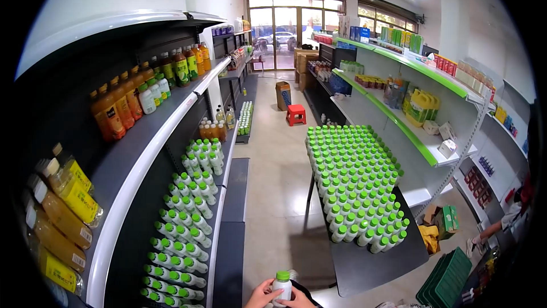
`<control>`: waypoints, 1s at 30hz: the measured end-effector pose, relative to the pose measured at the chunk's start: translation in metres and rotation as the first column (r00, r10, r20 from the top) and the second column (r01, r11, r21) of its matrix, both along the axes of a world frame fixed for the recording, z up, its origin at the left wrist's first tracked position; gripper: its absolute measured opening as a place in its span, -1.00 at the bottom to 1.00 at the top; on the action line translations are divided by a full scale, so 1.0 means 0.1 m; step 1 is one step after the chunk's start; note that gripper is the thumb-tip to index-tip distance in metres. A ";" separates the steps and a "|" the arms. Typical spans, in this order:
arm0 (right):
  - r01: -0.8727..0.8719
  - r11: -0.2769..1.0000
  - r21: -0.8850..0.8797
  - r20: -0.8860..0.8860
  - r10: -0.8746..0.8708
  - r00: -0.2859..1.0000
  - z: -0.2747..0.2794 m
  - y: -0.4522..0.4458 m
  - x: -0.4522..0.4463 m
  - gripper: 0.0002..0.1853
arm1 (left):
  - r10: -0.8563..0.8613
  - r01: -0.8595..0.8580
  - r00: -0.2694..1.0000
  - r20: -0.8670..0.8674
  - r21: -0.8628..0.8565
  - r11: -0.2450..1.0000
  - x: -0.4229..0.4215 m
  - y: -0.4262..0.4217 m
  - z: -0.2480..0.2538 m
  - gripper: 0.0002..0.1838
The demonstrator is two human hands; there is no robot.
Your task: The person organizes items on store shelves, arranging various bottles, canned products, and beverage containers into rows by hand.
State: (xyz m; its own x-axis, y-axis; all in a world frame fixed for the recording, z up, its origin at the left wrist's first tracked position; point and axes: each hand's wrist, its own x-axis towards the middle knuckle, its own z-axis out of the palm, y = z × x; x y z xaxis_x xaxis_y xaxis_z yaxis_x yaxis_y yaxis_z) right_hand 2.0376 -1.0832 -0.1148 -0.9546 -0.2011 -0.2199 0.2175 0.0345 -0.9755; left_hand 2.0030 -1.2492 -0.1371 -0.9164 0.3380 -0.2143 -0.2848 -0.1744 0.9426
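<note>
As the head view takes in a shelf-lined aisle, your left hand (261, 295) and right hand (299, 299) clasp an upright, green-capped white bottle (282, 288) at six o'clock, fingers narrowed around its sides. At four o'clock, a dark table (364, 268) bears dense rows of matching bottles (356, 185), its near end jutting out just ahead and to the right of your hands. From seven to eight, more green-capped containers (182, 200) crowd a lower shelf (220, 217); orange-brown drinks (121, 100) stand above them toward ten. Near twelve, a red stool (296, 114) and a tall carton (283, 96) obstruct the floor (273, 194) short of the glass doors (286, 37). Beyond the table at four sit green crates (447, 278), near another person's arm (493, 230).
</note>
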 end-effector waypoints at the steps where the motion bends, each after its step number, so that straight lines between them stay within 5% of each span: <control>1: 0.017 0.994 -0.105 0.032 -0.014 0.999 -0.13 -0.05 0.07 -0.35 | 0.004 -0.005 0.999 0.046 0.023 1.000 0.08 0.00 0.03 -0.53; 4: 0.097 0.985 -0.145 0.132 -0.078 0.988 -0.12 -0.03 0.19 -0.36 | -0.047 0.046 0.999 -0.012 -0.063 0.997 0.09 0.02 0.07 -0.42; 6: 0.104 0.994 -0.040 0.030 -0.102 0.994 -0.20 0.05 0.14 -0.33 | -0.080 0.079 0.994 -0.075 -0.014 0.997 0.03 0.13 0.06 -0.39; 8: 0.180 0.977 -0.118 -0.056 -0.187 0.981 0.01 0.14 0.20 -0.33 | -0.163 0.129 0.971 -0.176 -0.188 0.974 -0.08 0.21 0.10 -0.35; 9: 0.192 0.981 -0.032 -0.057 -0.194 0.979 0.13 0.20 0.19 -0.35 | -0.234 0.173 0.931 -0.280 -0.226 0.959 -0.14 0.26 0.29 -0.35; 13: 0.281 0.950 -0.133 -0.108 -0.296 0.949 0.05 0.28 0.22 -0.35 | -0.349 0.175 0.826 -0.442 -0.388 0.905 -0.19 0.40 0.85 -0.35; 20: 0.235 0.958 -0.162 -0.093 -0.252 0.963 0.18 0.22 0.28 -0.30 | -0.319 0.230 0.889 -0.329 -0.282 0.931 -0.09 0.37 0.71 -0.35; 24: 0.367 0.900 -0.237 0.008 -0.376 0.927 0.04 0.12 0.35 -0.28 | -0.368 0.288 0.892 -0.263 -0.296 0.911 -0.07 0.32 0.59 -0.37; 30: 0.249 0.942 -0.227 -0.047 -0.266 0.963 0.20 0.26 0.26 -0.29 | -0.373 0.265 0.866 -0.334 -0.328 0.907 -0.18 0.38 0.52 -0.31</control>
State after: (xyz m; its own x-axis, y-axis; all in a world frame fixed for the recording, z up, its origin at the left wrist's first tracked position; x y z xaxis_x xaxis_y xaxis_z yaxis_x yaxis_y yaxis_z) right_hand 2.0640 -1.0577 -0.0950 -0.9922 0.0189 -0.1235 0.1160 -0.2269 -0.9670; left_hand 1.9848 -1.2116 -0.0851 -0.7949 0.6068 0.0056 0.1081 0.1326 0.9853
